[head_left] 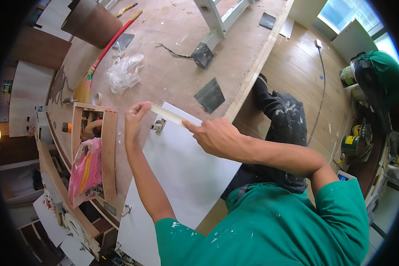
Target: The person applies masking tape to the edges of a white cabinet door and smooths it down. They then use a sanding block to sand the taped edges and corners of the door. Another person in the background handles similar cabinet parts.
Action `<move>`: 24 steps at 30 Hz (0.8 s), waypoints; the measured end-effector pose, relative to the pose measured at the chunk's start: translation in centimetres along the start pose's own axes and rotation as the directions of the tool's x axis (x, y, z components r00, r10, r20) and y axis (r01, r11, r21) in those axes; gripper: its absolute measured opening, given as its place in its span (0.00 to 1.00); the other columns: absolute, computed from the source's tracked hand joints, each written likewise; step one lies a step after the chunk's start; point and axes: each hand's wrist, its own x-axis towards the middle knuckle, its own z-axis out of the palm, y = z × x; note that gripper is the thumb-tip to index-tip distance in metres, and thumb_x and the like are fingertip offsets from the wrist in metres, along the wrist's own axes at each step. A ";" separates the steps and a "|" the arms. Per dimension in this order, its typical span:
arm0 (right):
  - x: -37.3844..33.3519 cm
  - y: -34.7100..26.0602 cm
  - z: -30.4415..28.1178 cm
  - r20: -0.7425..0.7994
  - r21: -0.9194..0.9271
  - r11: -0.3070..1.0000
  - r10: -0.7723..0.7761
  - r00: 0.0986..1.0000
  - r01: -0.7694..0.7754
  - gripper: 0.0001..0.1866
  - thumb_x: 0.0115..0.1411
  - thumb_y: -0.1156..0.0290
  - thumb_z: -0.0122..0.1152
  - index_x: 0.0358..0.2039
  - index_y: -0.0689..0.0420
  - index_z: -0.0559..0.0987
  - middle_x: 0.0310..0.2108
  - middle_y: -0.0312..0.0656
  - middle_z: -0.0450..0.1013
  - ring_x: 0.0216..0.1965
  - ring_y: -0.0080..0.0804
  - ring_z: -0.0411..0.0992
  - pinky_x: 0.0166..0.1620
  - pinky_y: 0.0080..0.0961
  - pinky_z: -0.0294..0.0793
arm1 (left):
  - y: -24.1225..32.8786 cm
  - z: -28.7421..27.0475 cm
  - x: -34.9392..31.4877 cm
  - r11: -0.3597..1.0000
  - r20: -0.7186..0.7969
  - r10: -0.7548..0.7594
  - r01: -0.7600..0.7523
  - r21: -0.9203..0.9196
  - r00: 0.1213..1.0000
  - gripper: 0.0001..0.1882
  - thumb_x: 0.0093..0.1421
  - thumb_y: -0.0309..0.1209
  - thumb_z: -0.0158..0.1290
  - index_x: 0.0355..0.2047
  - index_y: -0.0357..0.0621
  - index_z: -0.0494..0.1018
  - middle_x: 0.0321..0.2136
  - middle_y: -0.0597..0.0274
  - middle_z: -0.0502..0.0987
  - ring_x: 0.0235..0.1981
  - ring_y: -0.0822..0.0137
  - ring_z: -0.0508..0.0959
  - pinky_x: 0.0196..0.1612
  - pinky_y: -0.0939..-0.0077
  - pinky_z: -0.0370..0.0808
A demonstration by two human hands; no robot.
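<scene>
Head view: left hand and right hand each pinch one end of a pale strip, held above the white panel near its hinge. Risk: uneven pull likely skews the strip, or it slips free.

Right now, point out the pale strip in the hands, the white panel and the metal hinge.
pale strip (167, 114), head view, middle of its length between the hands.
white panel (181, 177), head view, bare face.
metal hinge (158, 126), head view, its body at the panel's edge.

A plywood workbench carries a white panel, crumpled plastic bag and wooden tool tray.
</scene>
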 end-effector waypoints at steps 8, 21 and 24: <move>4.6 0.8 1.4 0.240 -0.081 0.997 0.035 0.970 -0.016 0.35 0.56 0.73 0.54 0.66 0.66 0.66 0.16 0.44 0.72 0.17 0.39 0.72 0.21 0.35 0.69 | -5.2 2.0 2.5 0.984 -0.007 -0.167 0.166 -0.068 0.986 0.10 0.63 0.32 0.60 0.37 0.36 0.82 0.30 0.65 0.82 0.32 0.77 0.77 0.40 0.81 0.73; 5.4 1.2 -0.4 0.355 -0.059 0.993 0.114 0.928 -0.099 0.33 0.56 0.76 0.52 0.64 0.70 0.67 0.18 0.44 0.73 0.18 0.37 0.74 0.21 0.33 0.72 | -6.8 2.9 2.3 0.993 -0.049 -0.057 0.052 -0.107 0.997 0.09 0.64 0.31 0.62 0.36 0.36 0.81 0.30 0.66 0.81 0.30 0.80 0.76 0.36 0.84 0.73; 5.5 1.3 0.2 0.339 -0.026 0.990 0.138 0.930 -0.138 0.35 0.55 0.74 0.54 0.66 0.66 0.66 0.16 0.45 0.71 0.17 0.40 0.72 0.21 0.37 0.70 | -6.6 3.0 2.3 0.996 -0.063 -0.046 0.041 -0.079 0.997 0.09 0.64 0.31 0.62 0.36 0.36 0.81 0.29 0.67 0.81 0.29 0.80 0.75 0.35 0.85 0.72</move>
